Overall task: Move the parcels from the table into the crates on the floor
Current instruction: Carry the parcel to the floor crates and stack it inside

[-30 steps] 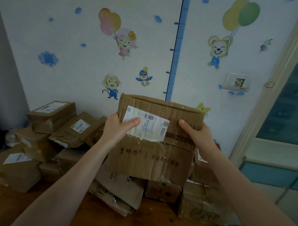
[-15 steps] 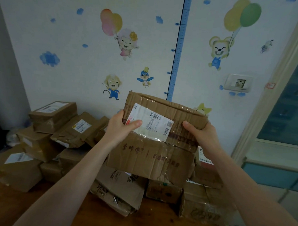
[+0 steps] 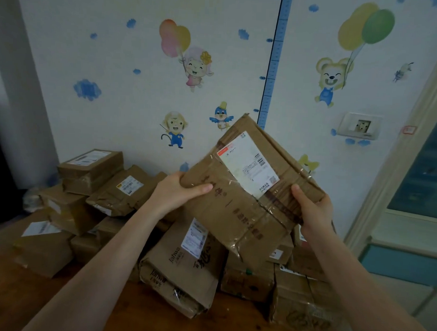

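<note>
I hold a flat brown cardboard parcel [image 3: 246, 191] with a white shipping label in the air above the pile, tilted with its far corner up. My left hand [image 3: 179, 192] grips its left edge, thumb on the upper face. My right hand [image 3: 312, 208] grips its right edge, thumb on top. Below it a pile of brown parcels [image 3: 184, 265] lies on the wooden table [image 3: 34, 305]. No crate is in view.
More taped parcels [image 3: 91, 170] are stacked at the left against the wall with cartoon stickers. A wall socket [image 3: 360, 125] sits at the right, beside a pale door frame [image 3: 395, 171] and glass door.
The parcel has turned clockwise and tilted, its label now facing up toward me. My left hand has slid from the label down to the left edge.
</note>
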Motion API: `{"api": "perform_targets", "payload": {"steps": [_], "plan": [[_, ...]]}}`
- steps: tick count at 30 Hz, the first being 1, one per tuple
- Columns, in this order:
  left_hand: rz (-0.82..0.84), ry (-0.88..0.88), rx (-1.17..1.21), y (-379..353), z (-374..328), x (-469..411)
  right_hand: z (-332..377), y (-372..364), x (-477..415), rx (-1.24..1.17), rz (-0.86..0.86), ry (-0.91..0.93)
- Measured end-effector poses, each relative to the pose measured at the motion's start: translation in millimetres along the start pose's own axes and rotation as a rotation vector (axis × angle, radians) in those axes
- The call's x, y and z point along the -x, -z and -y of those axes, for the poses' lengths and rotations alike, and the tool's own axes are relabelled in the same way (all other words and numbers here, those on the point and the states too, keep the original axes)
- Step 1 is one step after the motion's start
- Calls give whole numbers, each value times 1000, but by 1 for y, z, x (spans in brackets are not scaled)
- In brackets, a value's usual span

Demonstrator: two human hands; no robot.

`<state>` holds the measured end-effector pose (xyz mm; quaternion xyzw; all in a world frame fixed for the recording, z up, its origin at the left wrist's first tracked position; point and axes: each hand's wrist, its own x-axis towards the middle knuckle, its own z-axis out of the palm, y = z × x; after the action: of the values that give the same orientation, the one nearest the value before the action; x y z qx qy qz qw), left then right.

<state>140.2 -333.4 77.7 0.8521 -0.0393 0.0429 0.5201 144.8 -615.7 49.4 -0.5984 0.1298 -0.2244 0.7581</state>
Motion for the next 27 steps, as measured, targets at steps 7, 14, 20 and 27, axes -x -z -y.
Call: {"api": "perform_targets", "payload": {"steps": [7, 14, 20, 27], "plan": [[-214, -28, 191, 6, 3, -3, 4, 10, 12, 318, 145, -23], [-241, -175, 0, 7, -9, -4, -7, 8, 16, 684, 292, 99], [-213, -196, 265, -5, -10, 1, -7, 1, 27, 608, 224, 108], [-62, -144, 301, -12, 8, -1, 4, -5, 33, 613, 341, 22]]}}
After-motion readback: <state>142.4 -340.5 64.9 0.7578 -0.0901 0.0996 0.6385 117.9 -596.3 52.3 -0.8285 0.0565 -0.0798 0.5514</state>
